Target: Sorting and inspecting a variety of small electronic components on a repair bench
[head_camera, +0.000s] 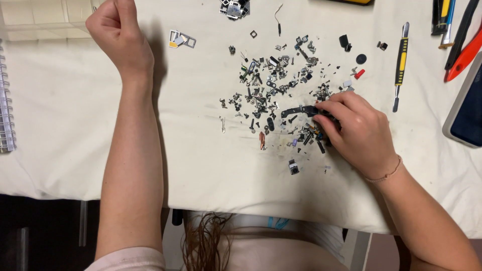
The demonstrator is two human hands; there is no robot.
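My right hand [357,131] rests on the edge of a pile of tiny screws and bits [281,95], with its fingers curled down onto the small dark pieces there. The fingertips press together over them, but I cannot tell if they have really pinched one, because the hand covers that spot. A thin black curved strip [300,110] lies just beside those fingertips. My left hand [118,35] is far off to the other side, closed in a loose fist, holding nothing that I can see, and the arm lies flat, I think to keep me steady. The pile is spread thin on the white cloth of the surface [65,125], so each little piece is easy to see and will not roll off. A yellow and black poking tool [400,62] lies well apart to the right, near a red handled tool [464,55]. A small silver frame [182,39] sits alone, and a wire-bound notebook [6,100] waits at the far left edge.
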